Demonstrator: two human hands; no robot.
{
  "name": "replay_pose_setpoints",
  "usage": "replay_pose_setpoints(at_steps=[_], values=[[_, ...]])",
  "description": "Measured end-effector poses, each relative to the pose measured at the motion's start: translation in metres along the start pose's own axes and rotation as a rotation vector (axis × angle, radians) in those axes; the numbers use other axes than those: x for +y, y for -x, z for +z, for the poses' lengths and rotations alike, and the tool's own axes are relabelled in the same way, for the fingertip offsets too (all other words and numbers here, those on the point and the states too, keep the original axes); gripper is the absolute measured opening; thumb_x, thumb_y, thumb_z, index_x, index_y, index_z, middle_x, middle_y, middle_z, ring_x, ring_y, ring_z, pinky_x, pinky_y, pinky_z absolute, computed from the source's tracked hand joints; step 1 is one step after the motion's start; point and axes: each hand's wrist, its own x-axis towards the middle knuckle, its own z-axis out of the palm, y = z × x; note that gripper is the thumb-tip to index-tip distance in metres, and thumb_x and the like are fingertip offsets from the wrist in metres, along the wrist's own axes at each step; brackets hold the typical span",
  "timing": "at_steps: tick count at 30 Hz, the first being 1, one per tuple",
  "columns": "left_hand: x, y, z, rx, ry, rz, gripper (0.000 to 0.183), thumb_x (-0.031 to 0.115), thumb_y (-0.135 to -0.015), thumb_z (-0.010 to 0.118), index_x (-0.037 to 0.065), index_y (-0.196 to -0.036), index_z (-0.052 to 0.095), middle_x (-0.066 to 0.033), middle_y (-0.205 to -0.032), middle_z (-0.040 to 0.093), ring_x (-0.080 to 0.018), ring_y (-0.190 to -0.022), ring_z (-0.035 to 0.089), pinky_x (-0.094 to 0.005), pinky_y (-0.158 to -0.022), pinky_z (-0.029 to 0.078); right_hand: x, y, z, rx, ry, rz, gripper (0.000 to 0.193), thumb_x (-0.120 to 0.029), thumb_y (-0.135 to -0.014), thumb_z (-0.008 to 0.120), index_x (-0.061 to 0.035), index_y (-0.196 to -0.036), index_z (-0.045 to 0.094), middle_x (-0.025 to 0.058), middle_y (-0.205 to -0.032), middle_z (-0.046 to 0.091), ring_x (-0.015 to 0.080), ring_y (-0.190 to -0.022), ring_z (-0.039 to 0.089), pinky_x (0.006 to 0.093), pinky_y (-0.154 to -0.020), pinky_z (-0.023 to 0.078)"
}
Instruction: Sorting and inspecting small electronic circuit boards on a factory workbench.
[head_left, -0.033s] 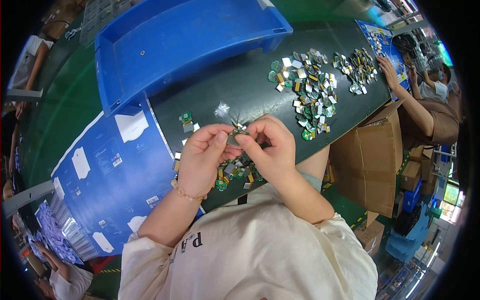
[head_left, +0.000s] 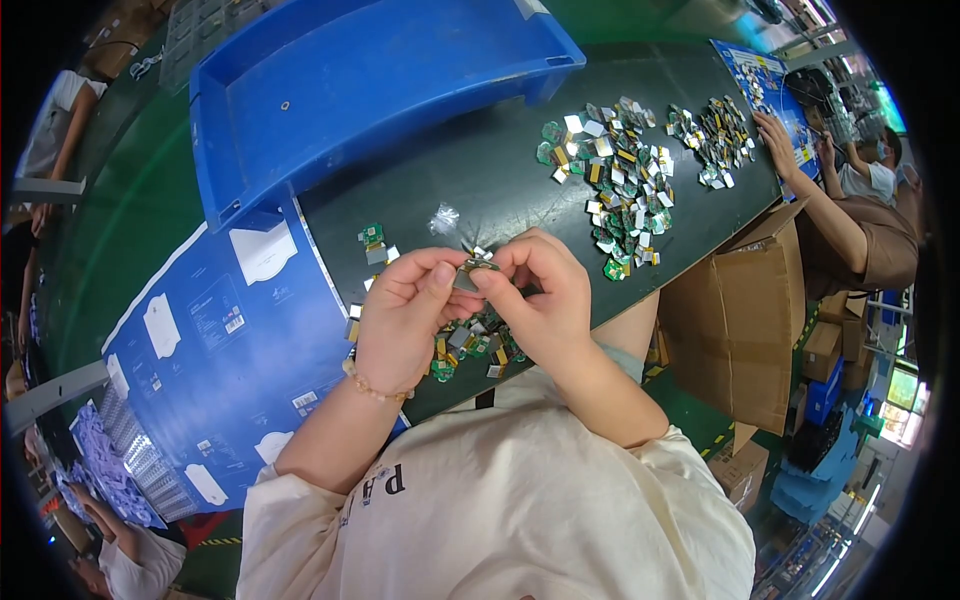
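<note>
Between my fingertips, above the near part of the dark table, is a small circuit board [head_left: 474,273] with a grey, flat part on it. My left hand [head_left: 412,300] pinches one side of it between thumb and fingers. From the other side my right hand [head_left: 540,292] grips it, thumb on top. My fingers cover much of the piece. Under and behind my hands lies a heap of similar green boards with silver parts [head_left: 465,343]. A few more boards [head_left: 373,236] lie beyond my left hand, near a crumpled piece of clear plastic [head_left: 443,218].
A large blue bin [head_left: 400,110] stands at the far left. Blue printed sheet [head_left: 230,330] covers the table's left. Two piles of boards [head_left: 630,190] [head_left: 715,135] lie to the right. A cardboard box [head_left: 735,330] stands beside the table's right edge; a co-worker's arm [head_left: 825,215] reaches in beyond it.
</note>
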Motion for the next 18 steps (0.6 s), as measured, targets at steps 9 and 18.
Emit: replay_pose_setpoints(at_steps=[9, 18], values=[[0.0004, -0.0005, -0.0003, 0.03, -0.033, -0.025, 0.02, 0.018, -0.098, 0.053, 0.002, -0.109, 0.06, -0.0072, -0.092, 0.068, -0.013, -0.077, 0.067, -0.0234, -0.07, 0.054, 0.0015, 0.0004, 0.0001, -0.007, 0.012, 0.006, 0.016, -0.004, -0.077, 0.075, -0.0027, -0.078, 0.059, 0.0005, -0.074, 0.055, 0.0069, -0.062, 0.046, 0.02, -0.053, 0.037], [-0.0001, -0.001, 0.0011, 0.049, -0.015, -0.057, 0.021, 0.017, -0.099, 0.052, 0.001, -0.11, 0.059, -0.0071, -0.091, 0.067, -0.0126, -0.077, 0.067, -0.0235, -0.069, 0.054, 0.0022, -0.001, 0.0019, 0.019, 0.062, -0.047, 0.018, -0.003, -0.074, 0.077, -0.0034, -0.075, 0.059, 0.0012, -0.071, 0.055, 0.0087, -0.059, 0.047, 0.0215, -0.051, 0.037]])
